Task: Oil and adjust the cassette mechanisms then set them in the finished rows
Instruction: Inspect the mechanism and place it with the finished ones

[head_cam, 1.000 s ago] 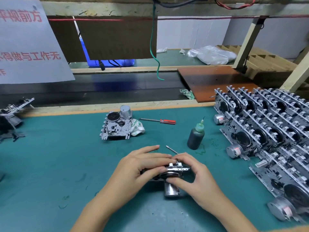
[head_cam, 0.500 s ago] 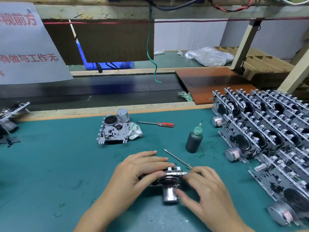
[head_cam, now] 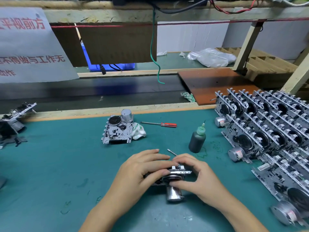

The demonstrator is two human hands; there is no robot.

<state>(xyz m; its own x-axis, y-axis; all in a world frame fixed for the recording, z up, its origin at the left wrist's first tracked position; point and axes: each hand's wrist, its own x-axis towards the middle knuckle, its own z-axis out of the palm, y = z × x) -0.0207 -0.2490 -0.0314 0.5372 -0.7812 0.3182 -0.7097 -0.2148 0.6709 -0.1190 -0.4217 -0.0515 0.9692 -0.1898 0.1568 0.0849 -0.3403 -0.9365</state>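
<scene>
A green-matted surface [head_cam: 55, 164] fills the head view, backed by a dark conveyor strip, a wooden frame overhead and a white notice with red characters [head_cam: 28, 46] hanging at the upper left. Near the front edge both hands meet on one cassette mechanism [head_cam: 173, 177], which stands on the mat with its silver motor [head_cam: 173, 193] pointing toward the person. The left hand [head_cam: 143, 171] lies over the mechanism's left side, fingers curled across its top and gripping it. The right hand [head_cam: 197, 174] curls round the right side, thumb pressed near the flywheel and fingers hooked over the far edge; a thin metal tool tip [head_cam: 172, 152] sticks out just beyond those fingers. Just right of the hands stands a dark oil bottle [head_cam: 197, 139] with a green nozzle. Further back lie another mechanism [head_cam: 117, 131] touching a crumpled rag [head_cam: 138, 132], and a red-handled screwdriver [head_cam: 160, 124]. The finished rows [head_cam: 270, 128] of mechanisms stand packed along the right side, well apart from the held one.
</scene>
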